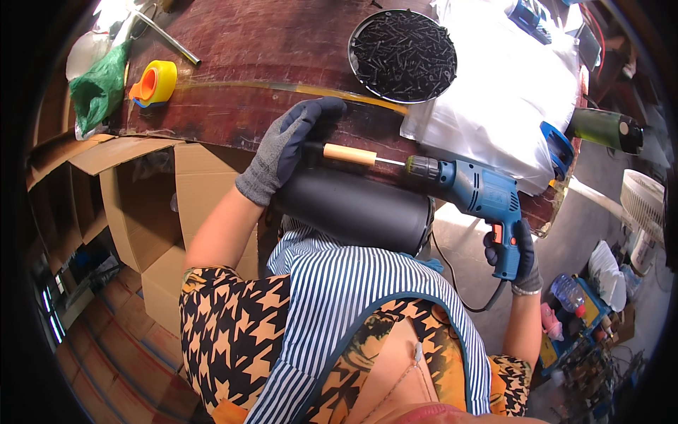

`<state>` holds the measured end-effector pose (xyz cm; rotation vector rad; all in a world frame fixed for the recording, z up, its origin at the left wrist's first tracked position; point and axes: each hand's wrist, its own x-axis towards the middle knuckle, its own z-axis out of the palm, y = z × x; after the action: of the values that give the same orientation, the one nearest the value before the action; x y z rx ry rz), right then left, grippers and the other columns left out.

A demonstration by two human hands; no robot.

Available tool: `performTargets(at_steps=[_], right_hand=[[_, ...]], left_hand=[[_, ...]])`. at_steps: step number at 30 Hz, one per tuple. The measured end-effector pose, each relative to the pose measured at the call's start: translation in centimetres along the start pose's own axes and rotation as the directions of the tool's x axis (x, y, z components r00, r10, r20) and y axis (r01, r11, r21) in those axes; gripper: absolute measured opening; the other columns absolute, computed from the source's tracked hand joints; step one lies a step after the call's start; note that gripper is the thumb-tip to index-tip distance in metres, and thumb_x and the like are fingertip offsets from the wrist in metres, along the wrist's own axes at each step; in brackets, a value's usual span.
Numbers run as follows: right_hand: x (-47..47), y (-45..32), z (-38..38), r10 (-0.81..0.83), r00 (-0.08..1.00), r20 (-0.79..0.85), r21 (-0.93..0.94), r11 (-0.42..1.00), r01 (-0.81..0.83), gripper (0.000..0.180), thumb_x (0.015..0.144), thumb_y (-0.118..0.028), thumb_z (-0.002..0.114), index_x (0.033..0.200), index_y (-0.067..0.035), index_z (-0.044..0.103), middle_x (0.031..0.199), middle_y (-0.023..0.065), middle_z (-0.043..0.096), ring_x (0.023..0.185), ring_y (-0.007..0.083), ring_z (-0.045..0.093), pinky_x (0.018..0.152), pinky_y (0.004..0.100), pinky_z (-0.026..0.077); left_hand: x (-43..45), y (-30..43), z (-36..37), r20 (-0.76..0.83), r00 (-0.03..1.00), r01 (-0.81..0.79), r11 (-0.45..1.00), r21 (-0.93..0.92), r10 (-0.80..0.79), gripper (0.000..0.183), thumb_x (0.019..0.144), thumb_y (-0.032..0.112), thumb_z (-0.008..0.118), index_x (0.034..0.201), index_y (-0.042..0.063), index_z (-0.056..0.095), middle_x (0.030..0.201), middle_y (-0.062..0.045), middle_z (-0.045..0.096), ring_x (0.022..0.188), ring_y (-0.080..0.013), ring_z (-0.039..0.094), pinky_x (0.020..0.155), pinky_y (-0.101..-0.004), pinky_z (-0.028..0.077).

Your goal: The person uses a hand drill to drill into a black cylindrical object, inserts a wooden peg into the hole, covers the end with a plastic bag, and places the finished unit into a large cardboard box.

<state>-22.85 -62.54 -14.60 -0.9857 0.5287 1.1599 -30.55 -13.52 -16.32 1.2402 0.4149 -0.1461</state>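
Observation:
My right hand (519,254), in a grey and dark blue work glove, grips the handle of a blue corded power drill (484,193) pointing left. A thin metal shaft runs from its chuck to a light wooden handle (349,155). My left hand (304,132), gloved alike, rests at the left end of a black cylinder (355,206) that lies near the table edge in front of me. Its fingers reach over a dark part beyond the wooden handle; whether they grip it I cannot tell. Farther back, a round dish (402,55) holds many black screws.
On the reddish-brown table (238,47) are a yellow tape roll (161,82), a metal rod (169,37) and white plastic sheeting (492,90). A green power tool (604,129) juts past the right edge. An open cardboard box (198,199) stands left. The drill's cable (471,307) hangs down.

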Motion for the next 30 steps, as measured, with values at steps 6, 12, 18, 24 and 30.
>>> performTargets(at_steps=[6, 12, 18, 24, 30], right_hand=[[1.3, -0.1, 2.0, 0.045, 0.996, -0.080, 0.134, 0.990, -0.034, 0.061, 0.102, -0.048, 0.055, 0.135, 0.003, 0.049, 0.102, 0.0174, 0.065, 0.081, 0.0213, 0.066, 0.062, 0.0271, 0.056], [1.3, -0.2, 0.7, 0.082, 0.995, 0.047, 0.117, 0.989, -0.087, 0.060, 0.102, -0.047, 0.056, 0.136, 0.002, 0.047, 0.095, 0.0134, 0.062, 0.071, 0.0184, 0.061, 0.057, 0.0258, 0.053], [2.5, 0.5, 0.8, 0.040, 0.998, 0.056, -0.007, 0.999, -0.040, 0.068, 0.096, -0.048, 0.065, 0.139, 0.001, 0.047, 0.109, 0.0154, 0.066, 0.083, 0.0218, 0.067, 0.070, 0.0312, 0.059], [2.3, 0.9, 1.0, -0.076, 0.995, 0.067, -0.280, 0.956, 0.092, 0.060, 0.081, -0.029, 0.083, 0.126, 0.000, 0.057, 0.105, 0.0121, 0.067, 0.090, 0.0236, 0.067, 0.082, 0.0389, 0.058], [-0.4, 1.2, -6.5, -0.494, 0.856, -0.153, -0.453, 0.805, 0.383, 0.041, 0.094, -0.015, 0.068, 0.131, -0.008, 0.050, 0.100, 0.0103, 0.065, 0.079, 0.0202, 0.065, 0.068, 0.0355, 0.057]], left_hand=[[0.3, -1.5, 0.6, -0.034, 0.999, -0.035, 0.999, -0.039, 0.033, 0.039, 0.110, 0.026, 0.041, 0.128, -0.002, 0.062, 0.126, -0.012, 0.067, 0.121, -0.0206, 0.061, 0.108, -0.0358, 0.045], [0.1, -1.7, 0.8, -0.059, 0.998, -0.010, 1.000, -0.021, 0.008, 0.036, 0.108, 0.029, 0.048, 0.122, 0.000, 0.064, 0.120, -0.010, 0.069, 0.112, -0.0183, 0.064, 0.103, -0.0337, 0.047], [0.6, -2.2, 1.4, -0.144, 0.989, 0.020, 1.000, -0.005, -0.020, 0.033, 0.107, 0.027, 0.052, 0.121, 0.000, 0.065, 0.118, -0.009, 0.070, 0.111, -0.0174, 0.064, 0.102, -0.0327, 0.048], [-0.2, -2.0, 3.1, -0.108, 0.958, -0.136, 0.754, 0.642, 0.265, 0.027, 0.102, 0.017, 0.056, 0.122, 0.000, 0.065, 0.117, -0.009, 0.071, 0.109, -0.0194, 0.065, 0.102, -0.0343, 0.048], [-6.5, -1.4, 5.4, 0.290, 0.943, -0.300, 0.038, 0.953, 0.160, 0.045, 0.091, 0.045, 0.064, 0.124, 0.014, 0.061, 0.110, -0.013, 0.065, 0.104, -0.0323, 0.063, 0.089, -0.0474, 0.045]])
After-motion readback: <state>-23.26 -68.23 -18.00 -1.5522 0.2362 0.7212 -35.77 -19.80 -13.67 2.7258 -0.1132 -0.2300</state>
